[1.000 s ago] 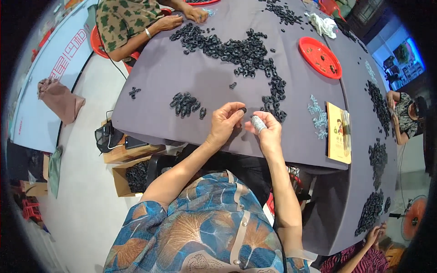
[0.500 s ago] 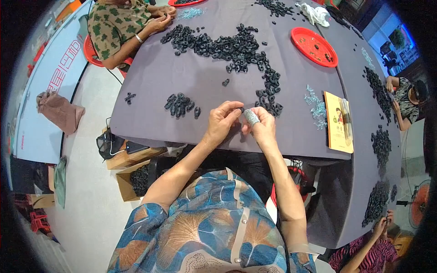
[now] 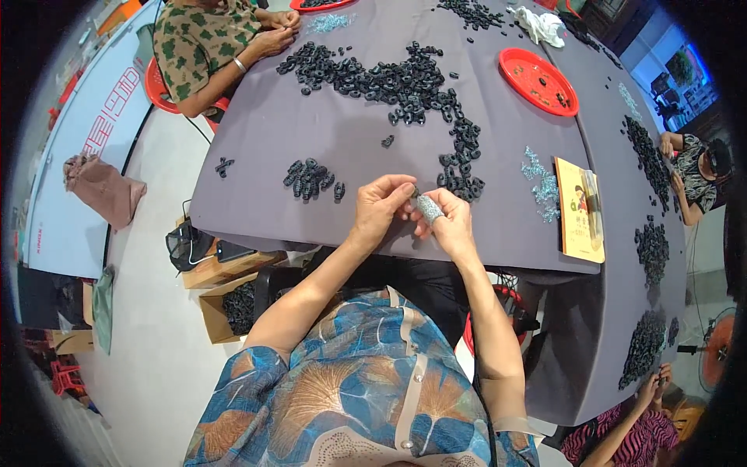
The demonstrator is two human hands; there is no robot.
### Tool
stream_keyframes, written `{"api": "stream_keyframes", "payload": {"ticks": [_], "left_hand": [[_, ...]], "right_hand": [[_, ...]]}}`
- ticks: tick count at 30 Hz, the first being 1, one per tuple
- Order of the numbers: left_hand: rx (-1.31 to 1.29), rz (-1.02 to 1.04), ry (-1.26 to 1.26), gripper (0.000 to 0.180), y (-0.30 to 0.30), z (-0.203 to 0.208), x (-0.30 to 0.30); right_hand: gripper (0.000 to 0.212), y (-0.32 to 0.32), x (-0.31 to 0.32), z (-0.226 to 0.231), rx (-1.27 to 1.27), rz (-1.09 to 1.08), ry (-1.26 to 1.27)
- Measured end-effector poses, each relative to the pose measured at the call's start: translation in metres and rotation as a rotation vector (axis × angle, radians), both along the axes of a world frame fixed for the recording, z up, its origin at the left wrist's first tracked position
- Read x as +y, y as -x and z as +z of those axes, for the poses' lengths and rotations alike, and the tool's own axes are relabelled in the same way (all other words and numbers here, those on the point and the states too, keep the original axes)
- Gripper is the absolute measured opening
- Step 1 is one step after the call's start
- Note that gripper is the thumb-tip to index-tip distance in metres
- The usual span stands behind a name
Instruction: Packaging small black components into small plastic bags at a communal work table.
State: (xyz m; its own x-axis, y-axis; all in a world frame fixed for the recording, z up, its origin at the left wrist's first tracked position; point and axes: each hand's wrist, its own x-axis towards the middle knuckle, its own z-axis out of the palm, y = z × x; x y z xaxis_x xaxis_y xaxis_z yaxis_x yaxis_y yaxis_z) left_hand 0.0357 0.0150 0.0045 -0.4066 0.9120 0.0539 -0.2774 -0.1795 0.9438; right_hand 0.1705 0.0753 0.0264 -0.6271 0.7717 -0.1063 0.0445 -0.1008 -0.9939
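Just above the table's front edge, my left hand [image 3: 380, 208] pinches a small black piece [image 3: 415, 192] between thumb and fingers. Close against it is my right hand [image 3: 453, 226], its thumb wrapped in a speckled grey cover [image 3: 429, 208]; the thumb presses at the same piece, and the curled fingertips are partly hidden. Beyond my hands lies a long heap of black oval plastic parts [image 3: 405, 86], whose tail [image 3: 464, 148] curves down near my right hand. A smaller black cluster [image 3: 308, 179] sits to the left, and a single black part [image 3: 387, 141] lies ahead.
To the right are small clear pieces [image 3: 542, 183] and a yellow booklet [image 3: 577, 210]. A red tray [image 3: 537, 82] stands farther back. Co-workers' hands [image 3: 280, 31] are busy at the far left, others along the right table. An open carton [image 3: 212, 315] is below the table's left front.
My left hand has turned slightly and its fingers have shifted around the black piece. My right thumb has tilted a little downward. The parts on the table lie as before.
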Motion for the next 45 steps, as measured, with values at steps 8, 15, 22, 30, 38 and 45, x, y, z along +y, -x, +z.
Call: {"api": "stream_keyframes", "payload": {"ticks": [8,15,22,30,38,45], "left_hand": [[-0.175,0.013,0.014,0.020,-0.009,-0.001,0.000],[-0.161,0.002,0.001,0.020,-0.006,-0.003,0.001],[-0.116,0.024,-0.027,0.018,-0.007,-0.005,-0.001],[-0.038,0.016,-0.039,0.017,-0.006,-0.008,-0.002],[-0.134,0.000,-0.055,0.018,-0.003,-0.005,-0.002],[-0.154,-0.023,-0.053,0.019,-0.003,-0.007,-0.003]], "right_hand": [[0.012,0.002,-0.006,0.010,-0.035,-0.041,-0.033],[0.010,0.002,-0.003,0.001,-0.079,-0.045,-0.144],[0.007,0.004,-0.002,0.002,-0.111,-0.058,-0.164],[0.008,0.004,0.001,-0.008,-0.186,-0.093,-0.351],[0.016,0.002,-0.003,0.012,-0.104,0.026,-0.118],[0.018,0.003,-0.001,0.005,-0.179,0.010,-0.253]]}}
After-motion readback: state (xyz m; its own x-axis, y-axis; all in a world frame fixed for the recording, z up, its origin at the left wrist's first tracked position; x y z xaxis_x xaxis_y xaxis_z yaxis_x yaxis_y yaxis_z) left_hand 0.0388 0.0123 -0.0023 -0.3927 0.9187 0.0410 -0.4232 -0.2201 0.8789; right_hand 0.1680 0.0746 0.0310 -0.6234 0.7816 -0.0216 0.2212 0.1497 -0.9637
